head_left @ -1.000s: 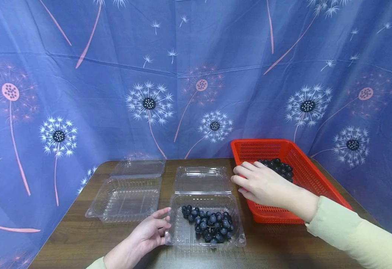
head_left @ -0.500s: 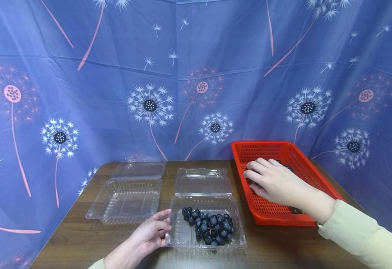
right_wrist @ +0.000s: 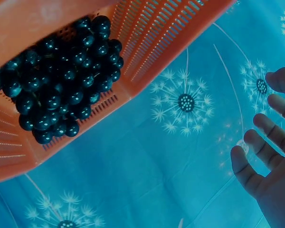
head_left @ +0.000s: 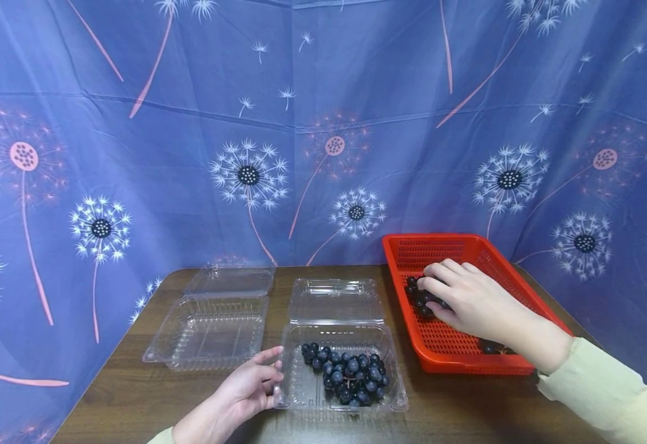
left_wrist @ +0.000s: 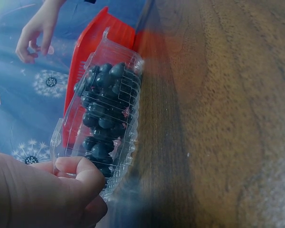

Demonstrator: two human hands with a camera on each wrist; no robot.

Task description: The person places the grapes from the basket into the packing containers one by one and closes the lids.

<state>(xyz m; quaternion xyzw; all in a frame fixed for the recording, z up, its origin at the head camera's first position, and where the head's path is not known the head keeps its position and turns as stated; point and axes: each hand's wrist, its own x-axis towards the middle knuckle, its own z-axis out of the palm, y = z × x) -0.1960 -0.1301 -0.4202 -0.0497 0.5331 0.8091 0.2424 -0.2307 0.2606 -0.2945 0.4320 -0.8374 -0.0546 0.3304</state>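
My left hand (head_left: 249, 386) is at the left edge of a clear plastic clamshell box (head_left: 301, 394). In the left wrist view its bent fingers hold the box at the near corner. Inside the box lies a bunch of dark grapes (head_left: 351, 377), mostly toward the right. My right hand (head_left: 470, 302) hovers over a red plastic basket (head_left: 440, 357), fingers loosely bent, holding nothing. Beneath it more dark grapes (right_wrist: 61, 80) lie in the basket, partly hidden by the hand in the head view. In the right wrist view the fingers are spread and apart from the grapes.
A second clear clamshell box (head_left: 206, 336), lid folded back, stands on the brown wooden table (head_left: 118, 394) to the left. The filled box's lid (head_left: 334, 302) lies back behind it. A blue cloth (head_left: 301, 74) printed with dandelions hangs behind the table.
My right hand has moved right and slightly away from the basket's left rim, uncovering grapes on the basket's left side. My left hand stays at the box.
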